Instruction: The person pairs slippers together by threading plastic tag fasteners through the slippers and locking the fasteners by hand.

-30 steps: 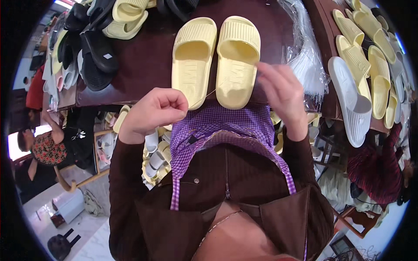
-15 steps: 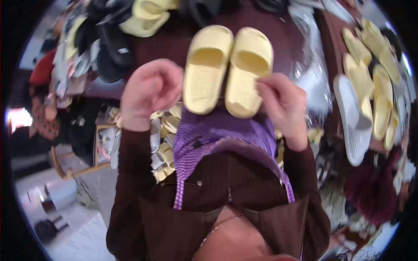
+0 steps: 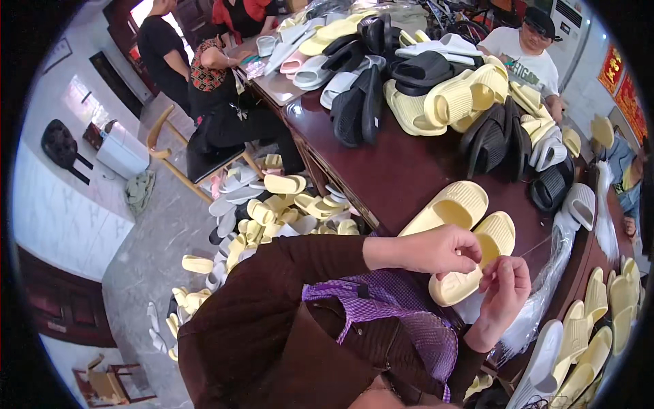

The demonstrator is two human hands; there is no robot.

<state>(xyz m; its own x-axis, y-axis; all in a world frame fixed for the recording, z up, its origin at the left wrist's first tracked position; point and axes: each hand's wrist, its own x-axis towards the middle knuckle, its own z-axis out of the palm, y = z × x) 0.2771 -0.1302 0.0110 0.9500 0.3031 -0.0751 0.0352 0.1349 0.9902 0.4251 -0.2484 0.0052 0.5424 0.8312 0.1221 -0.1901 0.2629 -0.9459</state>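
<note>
Two pale yellow slide sandals lie side by side on the dark red tabletop in front of me, the left slide (image 3: 455, 204) slightly farther off than the right slide (image 3: 496, 237). My left hand (image 3: 443, 252) hangs over them with its fingers curled into a pinch, covering part of both. Close to its right, my right hand (image 3: 505, 290) is raised beside the heel of the right slide, thumb and fingertips pressed together. The fingertips of both hands nearly meet. Whatever they hold, if anything, is too small to make out.
Yellow, black and grey slides (image 3: 436, 102) are heaped along the far side of the table (image 3: 340, 157). Clear plastic wrap (image 3: 545, 273) lies at its right edge. More slides (image 3: 272, 211) cover the floor at left, near a wooden chair (image 3: 160, 136). People sit or stand around the table.
The view has swung, showing more of the table and room. My hands, formerly either side of the slides, have come together over the right one; my right hand no longer touches its edge.
</note>
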